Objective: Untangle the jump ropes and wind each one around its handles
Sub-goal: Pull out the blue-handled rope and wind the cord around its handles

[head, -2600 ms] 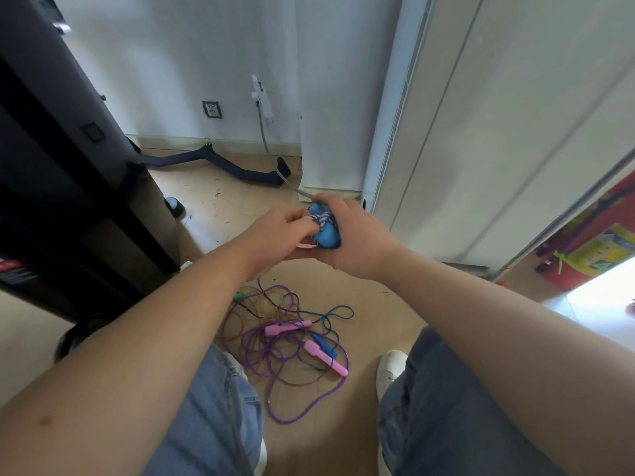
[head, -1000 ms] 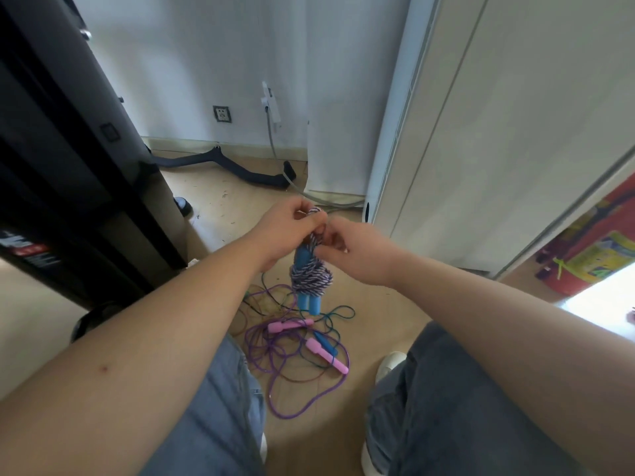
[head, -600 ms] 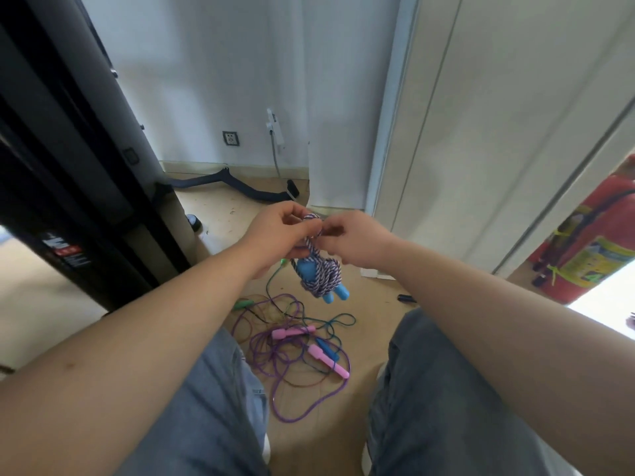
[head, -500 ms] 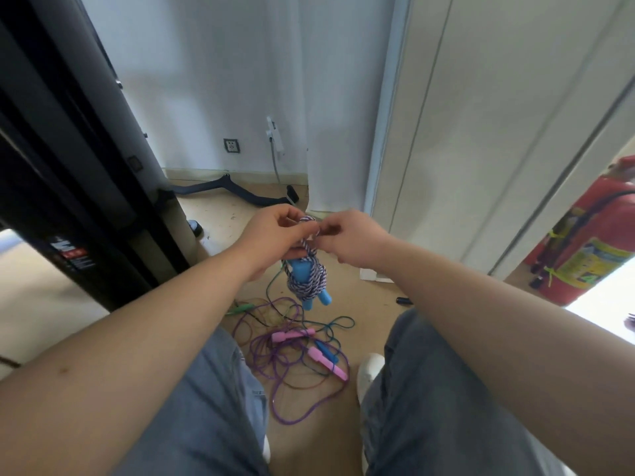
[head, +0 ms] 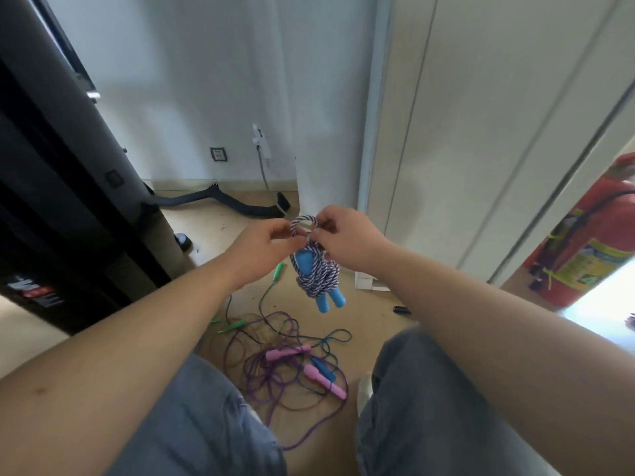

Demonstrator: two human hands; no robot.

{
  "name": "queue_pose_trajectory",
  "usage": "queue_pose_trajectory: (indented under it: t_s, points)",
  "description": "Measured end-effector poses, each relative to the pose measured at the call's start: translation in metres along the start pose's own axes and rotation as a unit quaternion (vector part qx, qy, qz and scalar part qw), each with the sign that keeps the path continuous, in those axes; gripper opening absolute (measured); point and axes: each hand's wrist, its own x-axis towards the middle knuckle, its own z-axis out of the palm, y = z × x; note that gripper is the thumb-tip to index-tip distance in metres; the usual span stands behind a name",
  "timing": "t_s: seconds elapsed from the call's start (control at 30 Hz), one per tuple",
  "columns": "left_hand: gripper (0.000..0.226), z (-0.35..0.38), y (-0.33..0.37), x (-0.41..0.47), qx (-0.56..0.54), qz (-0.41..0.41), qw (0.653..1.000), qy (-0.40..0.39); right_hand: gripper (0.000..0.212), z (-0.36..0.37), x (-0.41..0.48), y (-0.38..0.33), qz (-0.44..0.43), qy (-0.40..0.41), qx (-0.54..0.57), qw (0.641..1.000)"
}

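A striped purple-and-white rope is wound around two blue handles that hang in the air before me. My left hand and my right hand both pinch the rope's loop at the top of the bundle. On the wooden floor below lies a tangle of a purple rope with pink handles, a dark teal rope with a blue handle, and a green-handled rope.
A black machine stands at the left. A white wall with a socket is ahead, white doors to the right, a red fire extinguisher at the far right. My knees in jeans frame the floor tangle.
The wound blue-handled bundle came out of my right hand's grip and now hangs below both hands, which pinch the rope's top loop. The view tilted upward.
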Motion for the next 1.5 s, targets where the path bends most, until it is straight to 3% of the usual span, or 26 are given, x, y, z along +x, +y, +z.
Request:
queue_pose_trajectory:
  t_s: [0.27,0.4,0.6,0.73,1.0,1.27,1.5]
  points:
    - [0.017,0.004,-0.072,0.087,0.07,-0.024,0.997,0.024,0.001,0.047,0.109,0.05,0.02,-0.056,0.015,0.998]
    - [0.014,-0.003,-0.116,0.14,0.095,-0.065,0.993,-0.001,0.004,0.073,0.175,0.077,0.005,-0.102,-0.041,0.994]
    - [0.023,-0.046,-0.12,0.186,0.087,-0.137,0.987,-0.003,0.014,0.071,0.241,0.05,0.065,-0.128,0.02,0.989]
    - [0.019,-0.099,-0.065,0.198,0.016,-0.206,0.978,0.001,0.013,0.024,0.268,-0.01,0.067,-0.147,0.039,0.986]
    - [0.015,-0.209,0.097,0.224,-0.092,-0.26,0.959,0.059,0.009,-0.107,0.319,-0.146,0.054,-0.174,0.069,0.981]
    - [0.016,-0.305,0.239,0.237,-0.136,-0.246,0.951,0.13,0.008,-0.215,0.354,-0.264,0.037,-0.166,0.112,0.979]
    - [0.022,-0.366,0.312,0.227,-0.158,-0.224,0.948,0.162,0.003,-0.267,0.362,-0.351,-0.013,-0.143,0.091,0.985]
